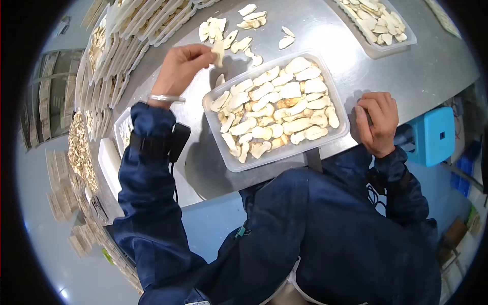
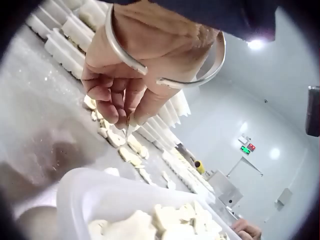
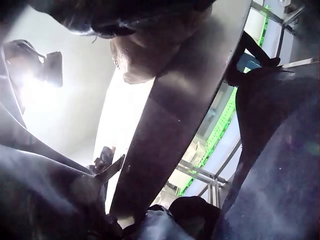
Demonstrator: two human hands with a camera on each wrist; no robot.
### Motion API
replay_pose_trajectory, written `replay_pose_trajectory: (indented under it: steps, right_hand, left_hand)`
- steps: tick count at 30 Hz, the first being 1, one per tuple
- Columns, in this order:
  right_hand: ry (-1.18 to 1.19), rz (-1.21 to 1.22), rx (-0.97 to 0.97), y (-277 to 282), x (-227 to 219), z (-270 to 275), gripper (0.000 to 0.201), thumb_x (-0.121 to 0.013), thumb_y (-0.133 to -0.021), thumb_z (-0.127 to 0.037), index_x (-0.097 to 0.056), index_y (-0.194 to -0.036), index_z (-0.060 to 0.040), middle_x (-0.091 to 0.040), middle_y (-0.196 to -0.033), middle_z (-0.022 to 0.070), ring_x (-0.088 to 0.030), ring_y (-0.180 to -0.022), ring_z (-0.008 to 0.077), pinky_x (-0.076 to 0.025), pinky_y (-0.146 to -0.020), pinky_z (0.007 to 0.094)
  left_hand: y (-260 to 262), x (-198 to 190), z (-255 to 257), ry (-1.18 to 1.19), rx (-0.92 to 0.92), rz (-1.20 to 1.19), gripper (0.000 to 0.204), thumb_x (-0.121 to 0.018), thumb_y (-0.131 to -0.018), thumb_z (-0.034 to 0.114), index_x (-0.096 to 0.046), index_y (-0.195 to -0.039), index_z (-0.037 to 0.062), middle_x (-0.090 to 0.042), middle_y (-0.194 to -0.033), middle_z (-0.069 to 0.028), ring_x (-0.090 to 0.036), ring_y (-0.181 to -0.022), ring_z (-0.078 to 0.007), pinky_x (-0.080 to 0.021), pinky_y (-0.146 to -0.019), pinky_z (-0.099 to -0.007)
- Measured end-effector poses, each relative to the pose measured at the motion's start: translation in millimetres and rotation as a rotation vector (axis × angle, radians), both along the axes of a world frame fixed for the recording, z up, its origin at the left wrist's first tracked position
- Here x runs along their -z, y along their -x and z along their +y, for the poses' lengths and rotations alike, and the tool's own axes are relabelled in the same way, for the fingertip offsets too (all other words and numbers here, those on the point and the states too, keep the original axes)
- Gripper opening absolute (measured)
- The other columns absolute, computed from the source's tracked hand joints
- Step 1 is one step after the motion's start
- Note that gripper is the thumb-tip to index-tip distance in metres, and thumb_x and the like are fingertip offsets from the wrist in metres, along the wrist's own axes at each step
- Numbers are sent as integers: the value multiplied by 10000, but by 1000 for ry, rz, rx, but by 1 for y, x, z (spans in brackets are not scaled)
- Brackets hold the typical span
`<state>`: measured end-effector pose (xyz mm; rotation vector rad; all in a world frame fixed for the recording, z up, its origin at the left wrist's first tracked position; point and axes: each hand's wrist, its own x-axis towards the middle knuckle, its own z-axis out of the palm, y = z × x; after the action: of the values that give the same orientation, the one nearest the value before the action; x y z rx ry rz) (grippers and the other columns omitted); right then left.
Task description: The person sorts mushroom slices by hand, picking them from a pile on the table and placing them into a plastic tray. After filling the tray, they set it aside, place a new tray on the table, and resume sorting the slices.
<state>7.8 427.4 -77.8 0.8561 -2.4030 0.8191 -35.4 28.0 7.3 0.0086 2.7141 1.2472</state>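
In the head view the left hand (image 1: 184,69) pinches a pale mushroom slice (image 1: 218,53) above the metal table, just off the upper left corner of a clear plastic tray (image 1: 341,109). Rows of mushroom slices (image 1: 291,90) cover the tray's bottom. The left wrist view shows the left hand (image 2: 131,75) with thumb and fingertips together on the thin slice (image 2: 129,131), over the tray's rim (image 2: 75,190). To the right of the tray, the right hand (image 1: 377,122) rests on the table edge with loosely curled fingers, holding nothing; the right wrist view shows it (image 3: 145,55) only in part, dark.
Loose slices (image 1: 216,29) lie on the table beyond the tray. Another filled tray (image 1: 408,41) stands at the upper right. Stacked white trays (image 1: 109,56) line the left side. A blue stool (image 1: 438,136) is beside the table at the right.
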Motion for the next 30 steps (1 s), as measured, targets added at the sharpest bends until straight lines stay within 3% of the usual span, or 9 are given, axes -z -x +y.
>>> replay_pose_trajectory:
  steps: [3, 5, 7, 9, 15, 18, 24, 27, 30]
  right_hand:
    - [2, -3, -2, -1, 1, 0, 110, -683, -757, -27, -623, -848, -39, -618, -896, 96, -566, -823, 276, -415, -725, 375]
    - [4, -5, -4, 0, 2, 0, 102, -680, -764, -33, -625, -849, -39, -618, -897, 96, -566, -824, 276, -415, -728, 376]
    - [0, -9, -1, 0, 2, 1, 93, -677, -770, -39, -626, -849, -38, -617, -897, 96, -565, -825, 276, -416, -731, 378]
    - [2, -7, -2, 1, 2, 1, 90, -676, -773, -41, -627, -848, -38, -616, -897, 97, -565, -824, 277, -416, -731, 378]
    - [-7, 0, -4, 1, 3, 1, 86, -674, -779, -45, -627, -850, -33, -615, -896, 99, -559, -815, 274, -415, -728, 378]
    - [-14, -1, -3, 1, 4, 2, 86, -672, -779, -44, -627, -851, -30, -616, -895, 100, -557, -810, 272, -414, -726, 377]
    - [-16, 2, -8, 1, 3, 1, 92, -674, -776, -45, -628, -853, -28, -617, -894, 103, -561, -813, 274, -416, -720, 378]
    - [-7, 7, -9, 2, 2, 2, 96, -677, -771, -42, -628, -852, -29, -618, -893, 104, -564, -816, 278, -417, -716, 379]
    - [-1, 7, -8, 1, 1, 1, 99, -681, -767, -38, -627, -850, -30, -618, -891, 105, -566, -816, 281, -419, -716, 379]
  left_hand:
    - [-35, -5, 10, 52, 198, -7, 200, -662, -907, 115, -700, -986, -65, -704, -808, -65, -601, -740, -87, -493, -713, -252]
    - [-56, -13, 28, 59, 170, -209, 124, -638, -931, 55, -689, -989, -42, -657, -844, -10, -563, -800, -66, -464, -754, -236]
    - [-72, -7, 37, 95, 132, -272, 122, -648, -904, 23, -684, -995, -50, -659, -805, -21, -550, -725, -76, -458, -685, -250]
    - [-74, -7, 37, 161, 192, -216, 205, -661, -875, 125, -703, -952, -60, -689, -732, -145, -631, -628, -170, -507, -632, -301]
    - [-66, -9, 39, 294, 273, -248, 219, -664, -859, 170, -708, -921, -36, -674, -723, -168, -630, -609, -243, -496, -624, -345]
    - [-64, -5, 38, 323, 316, -237, 156, -671, -883, 133, -686, -905, -20, -627, -689, -90, -549, -623, -157, -459, -612, -315]
    - [-58, -8, 43, 481, 430, -170, 157, -682, -855, 141, -672, -857, -16, -655, -715, -147, -622, -608, -252, -483, -602, -339]
    - [-59, -5, 46, 450, 382, -94, 164, -656, -806, 172, -662, -749, 19, -651, -692, -156, -622, -652, -346, -481, -647, -430]
    - [-57, -2, 43, 538, 348, -81, 202, -679, -813, 206, -661, -736, 20, -644, -667, -155, -618, -625, -335, -480, -620, -418]
